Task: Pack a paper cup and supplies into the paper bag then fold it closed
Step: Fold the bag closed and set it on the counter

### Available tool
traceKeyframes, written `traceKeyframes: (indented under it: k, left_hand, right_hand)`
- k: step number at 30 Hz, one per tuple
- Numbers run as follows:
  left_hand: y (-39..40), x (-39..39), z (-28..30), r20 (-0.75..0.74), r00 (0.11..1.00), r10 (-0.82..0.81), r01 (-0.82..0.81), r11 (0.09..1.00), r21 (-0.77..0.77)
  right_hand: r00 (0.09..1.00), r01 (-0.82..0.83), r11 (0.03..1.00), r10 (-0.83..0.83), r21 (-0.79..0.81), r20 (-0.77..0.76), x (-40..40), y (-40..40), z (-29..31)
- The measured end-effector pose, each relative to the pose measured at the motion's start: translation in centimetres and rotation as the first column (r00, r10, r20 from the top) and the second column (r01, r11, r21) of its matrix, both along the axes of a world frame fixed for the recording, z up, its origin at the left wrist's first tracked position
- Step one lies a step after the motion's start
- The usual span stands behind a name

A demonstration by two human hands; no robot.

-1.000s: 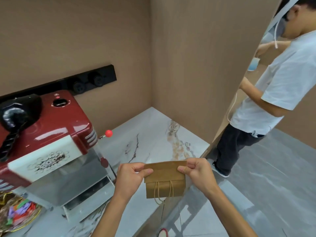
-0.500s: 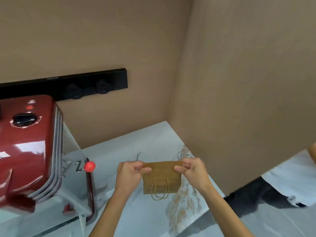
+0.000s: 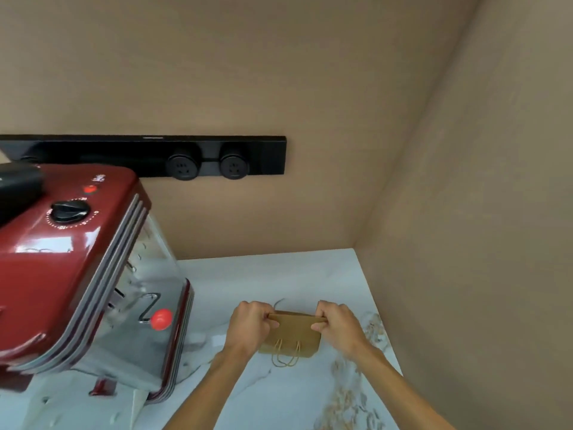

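A small brown paper bag with its top folded over hangs above the white marble counter, its twine handles dangling at the front. My left hand pinches the bag's upper left corner. My right hand pinches the upper right corner. Both hands hold the folded top edge taut between them. The bag's contents are hidden; no paper cup is visible.
A large red popcorn machine with a red-knobbed crank stands on the counter at the left. A black socket strip runs along the beige back wall. A beige side wall bounds the counter on the right.
My view has swung left and towards the wall; the person at the right is out of sight. The bag and both hands have moved over the counter, still gripping the folded top.
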State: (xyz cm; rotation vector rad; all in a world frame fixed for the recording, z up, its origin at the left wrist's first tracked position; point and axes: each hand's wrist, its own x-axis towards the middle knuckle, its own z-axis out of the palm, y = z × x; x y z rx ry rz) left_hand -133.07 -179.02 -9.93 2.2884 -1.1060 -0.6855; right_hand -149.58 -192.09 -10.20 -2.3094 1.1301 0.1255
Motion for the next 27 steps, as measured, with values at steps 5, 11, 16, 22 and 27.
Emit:
traceKeyframes:
  k: [5,11,16,22,27]
  left_hand:
    - [-0.8,-0.8,-1.5,0.001,0.995,0.104,-0.104,0.992,0.066]
    - [-1.5,-1.6,-1.7,0.121,0.991,0.048,-0.065,0.987,0.145]
    - [-3.1,-2.0,-1.5,0.207,0.976,-0.066,0.015,0.97,0.241]
    - [-2.8,-1.7,-3.3,0.243,0.965,-0.096,0.037,0.971,0.236]
    - [-2.2,-1.7,-4.0,0.278,0.955,-0.104,0.062,0.986,0.157]
  right_hand:
    - [0.985,-0.167,0.986,0.166,-0.015,-0.037,1.1,-2.6,-1.1]
    - [0.934,-0.352,0.936,0.349,-0.025,-0.077,2.7,-4.1,-1.3]
    - [0.845,-0.528,0.849,0.524,-0.017,-0.111,4.4,-3.5,-1.9]
    - [0.829,-0.554,0.831,0.547,-0.042,-0.117,4.8,-3.2,-2.9]
    - [0.83,-0.558,0.819,0.55,-0.132,-0.096,3.9,-3.4,-3.5]
